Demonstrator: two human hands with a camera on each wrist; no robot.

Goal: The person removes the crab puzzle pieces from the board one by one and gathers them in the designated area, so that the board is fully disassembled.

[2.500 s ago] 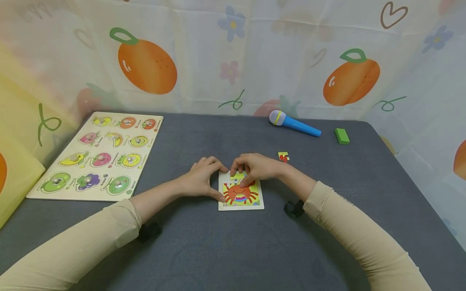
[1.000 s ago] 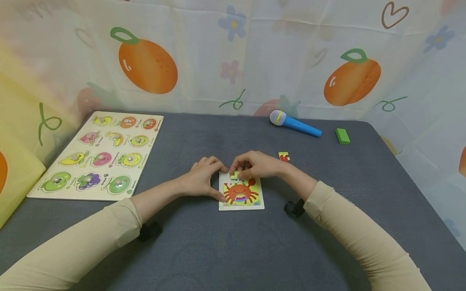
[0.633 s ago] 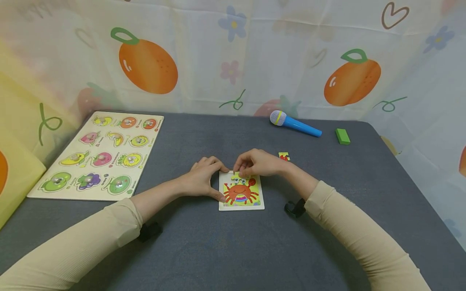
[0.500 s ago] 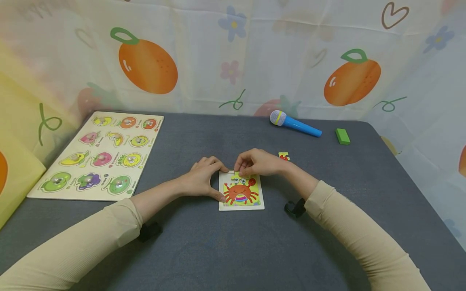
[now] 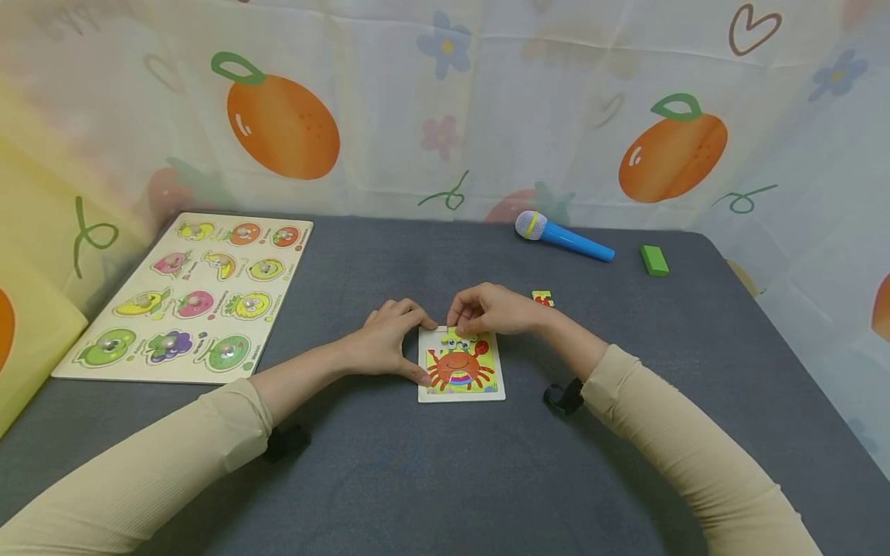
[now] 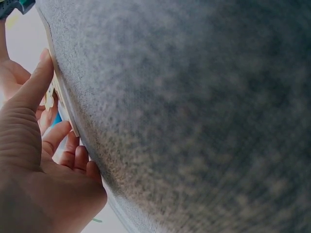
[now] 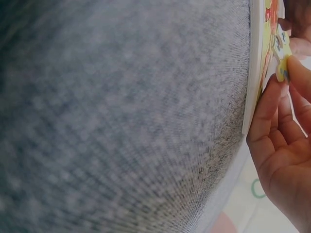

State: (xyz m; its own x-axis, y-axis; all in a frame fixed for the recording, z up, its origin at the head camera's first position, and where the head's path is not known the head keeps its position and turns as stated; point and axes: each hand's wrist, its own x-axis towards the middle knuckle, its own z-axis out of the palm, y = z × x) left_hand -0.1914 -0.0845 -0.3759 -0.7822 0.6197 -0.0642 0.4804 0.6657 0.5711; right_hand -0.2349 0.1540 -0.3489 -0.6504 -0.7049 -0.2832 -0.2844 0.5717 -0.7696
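A small jigsaw board (image 5: 462, 398) with a smiling red crab picture lies on the dark table at the middle of the head view. My left hand (image 5: 386, 340) holds it at its left side, thumb low on the edge and index finger at the top left corner. My right hand (image 5: 495, 310) pinches a yellow jigsaw piece (image 7: 281, 53) with printed eyes between thumb and fingers. That piece is tilted over the top of the crab picture in the right wrist view. Right-hand fingers cover the board's top right corner. One loose red and yellow jigsaw piece (image 5: 542, 297) lies behind the right wrist.
A large wooden fruit puzzle board (image 5: 229, 305) lies at the left. Toward the back of the table (image 5: 445, 479) are a blue toy microphone (image 5: 566, 239) and a green block (image 5: 653, 260). A printed fruit curtain (image 5: 389, 116) hangs behind the table.
My right hand has shifted slightly back and right with the eye piece, uncovering more of the crab's right claw. The left hand stays at the board's left side.
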